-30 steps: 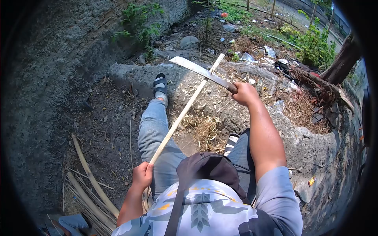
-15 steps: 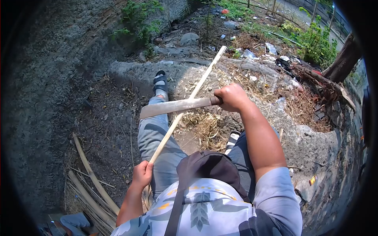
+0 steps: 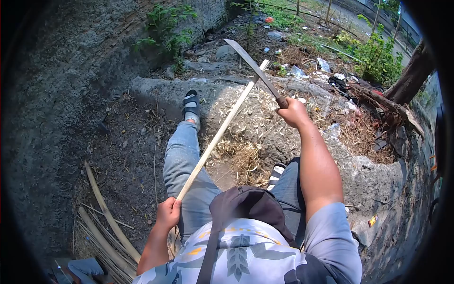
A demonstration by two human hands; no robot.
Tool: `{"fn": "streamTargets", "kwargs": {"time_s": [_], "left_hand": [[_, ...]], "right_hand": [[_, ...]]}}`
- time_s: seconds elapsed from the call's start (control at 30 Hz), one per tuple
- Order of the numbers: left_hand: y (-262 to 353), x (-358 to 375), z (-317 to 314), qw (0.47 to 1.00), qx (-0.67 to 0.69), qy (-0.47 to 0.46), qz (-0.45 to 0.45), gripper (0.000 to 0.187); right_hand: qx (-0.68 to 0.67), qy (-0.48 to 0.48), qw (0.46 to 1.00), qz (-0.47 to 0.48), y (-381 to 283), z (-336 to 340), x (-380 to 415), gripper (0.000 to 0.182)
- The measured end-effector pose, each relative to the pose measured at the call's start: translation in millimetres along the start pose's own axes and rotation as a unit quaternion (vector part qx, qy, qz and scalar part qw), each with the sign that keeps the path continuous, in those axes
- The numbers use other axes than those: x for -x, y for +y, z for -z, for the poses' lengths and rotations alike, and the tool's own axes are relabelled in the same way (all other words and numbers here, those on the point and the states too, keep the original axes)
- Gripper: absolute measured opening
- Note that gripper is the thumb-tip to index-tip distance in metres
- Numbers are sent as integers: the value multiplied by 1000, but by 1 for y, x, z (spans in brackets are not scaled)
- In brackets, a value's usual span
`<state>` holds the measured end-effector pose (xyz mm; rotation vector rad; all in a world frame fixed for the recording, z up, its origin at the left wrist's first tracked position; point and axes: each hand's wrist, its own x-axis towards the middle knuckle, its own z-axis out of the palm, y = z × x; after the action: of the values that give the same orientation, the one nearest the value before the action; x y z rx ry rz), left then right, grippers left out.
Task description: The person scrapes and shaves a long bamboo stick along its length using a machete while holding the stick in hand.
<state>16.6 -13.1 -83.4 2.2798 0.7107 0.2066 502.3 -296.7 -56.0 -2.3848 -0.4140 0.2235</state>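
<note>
My left hand [image 3: 168,212] is closed around the lower end of a long, pale, stripped wooden stick [image 3: 218,135]. The stick slants up and away over my left thigh, its far end above the ground ahead. My right hand [image 3: 293,112] grips the dark handle of a machete [image 3: 253,65], out in front and to the right. Its broad blade points up to the left and crosses over the stick near the far end. Pale shavings [image 3: 231,97] lie scattered on the ground below.
Curved poles and thin strips [image 3: 108,213] lie at lower left by the wall [image 3: 52,118]. A black bag [image 3: 248,208] rests on my lap. A concrete ledge [image 3: 156,87] crosses ahead, with litter and plants beyond. A tree trunk [image 3: 410,78] stands at right. Part of another person's leg [image 3: 85,267] shows at lower left.
The machete has moved from across the stick's middle up and away to near its far end, its blade now pointing forward. My left hand keeps its hold, shifted slightly.
</note>
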Motion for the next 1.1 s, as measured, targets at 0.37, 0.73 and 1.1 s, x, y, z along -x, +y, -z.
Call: {"fn": "streamTargets", "kwargs": {"time_s": [0.37, 0.73, 1.1], "left_hand": [[3, -1, 2, 999, 28, -14, 8, 37], [2, -4, 0, 1000, 13, 1, -20, 37], [-4, -9, 4, 999, 38, -33, -1, 42]], "right_hand": [[94, -162, 969, 162, -53, -17, 42, 26], [115, -44, 984, 126, -26, -5, 20, 21], [176, -107, 951, 231, -61, -12, 44, 17]]}}
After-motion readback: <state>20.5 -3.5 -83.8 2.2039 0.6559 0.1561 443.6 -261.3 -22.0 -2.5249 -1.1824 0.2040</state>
